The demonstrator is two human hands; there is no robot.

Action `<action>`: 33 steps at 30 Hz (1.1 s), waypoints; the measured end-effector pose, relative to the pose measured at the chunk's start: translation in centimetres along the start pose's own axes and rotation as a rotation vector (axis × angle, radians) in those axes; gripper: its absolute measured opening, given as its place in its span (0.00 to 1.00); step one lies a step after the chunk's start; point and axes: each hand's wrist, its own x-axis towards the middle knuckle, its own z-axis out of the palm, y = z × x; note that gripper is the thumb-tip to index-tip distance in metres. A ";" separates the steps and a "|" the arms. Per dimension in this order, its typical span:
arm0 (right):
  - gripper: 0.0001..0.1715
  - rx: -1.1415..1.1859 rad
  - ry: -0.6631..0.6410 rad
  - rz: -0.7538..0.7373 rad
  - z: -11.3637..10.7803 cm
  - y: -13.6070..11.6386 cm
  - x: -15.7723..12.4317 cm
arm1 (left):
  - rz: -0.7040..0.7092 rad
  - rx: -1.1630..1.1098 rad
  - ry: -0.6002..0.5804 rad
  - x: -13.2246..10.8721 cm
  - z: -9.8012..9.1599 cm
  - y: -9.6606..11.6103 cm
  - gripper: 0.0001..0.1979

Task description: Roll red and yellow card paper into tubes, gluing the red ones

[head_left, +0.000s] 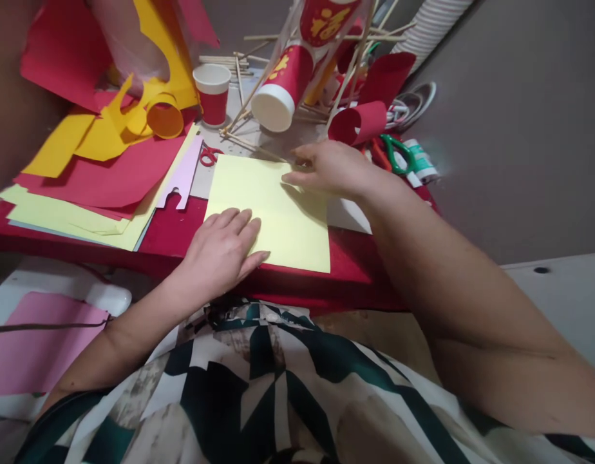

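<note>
A pale yellow sheet of paper (273,200) lies flat near the table's front edge. My left hand (227,248) rests palm down on its lower left part, fingers stretched out. Over the sheet's far right edge is my right hand (321,166), its fingers bent and the thumb apart from them; shadow hides the space between. Just beyond the sheet are thin wooden sticks (256,147) and red-handled scissors (210,155). Part of a white sheet (348,214) shows under my right forearm.
Red (109,177) and yellow paper pieces (104,138) are piled at left, beside a lilac paper strip (186,167). Behind stand a red-and-white paper cup (213,106) and a stick frame holding cups (290,84). Green-handled scissors (398,154) and a tape roll (422,161) lie at right.
</note>
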 end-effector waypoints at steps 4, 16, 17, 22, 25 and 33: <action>0.24 -0.085 -0.113 0.059 -0.8 -1.4 -0.2 | -0.014 0.002 0.000 -0.3 0.2 -0.2 0.25; 0.10 -0.019 0.017 -0.097 -5.0 -4.1 -3.7 | -0.017 -0.070 0.006 -0.3 0.4 -0.8 0.27; 0.09 -0.010 0.027 -0.146 -5.0 -4.2 -4.4 | -0.014 -0.076 0.002 -0.4 0.4 -0.8 0.27; 0.11 -0.044 0.081 -0.307 -4.0 -4.3 -7.6 | 0.003 -0.085 0.001 -0.6 0.3 -1.1 0.26; 0.12 -0.047 0.087 -0.343 -3.4 -4.2 -8.5 | 0.017 -0.095 -0.020 -0.8 0.2 -1.3 0.25; 0.13 -0.009 0.073 -0.372 -2.2 -4.1 -9.2 | 0.107 -0.185 0.051 -1.7 0.0 -1.9 0.24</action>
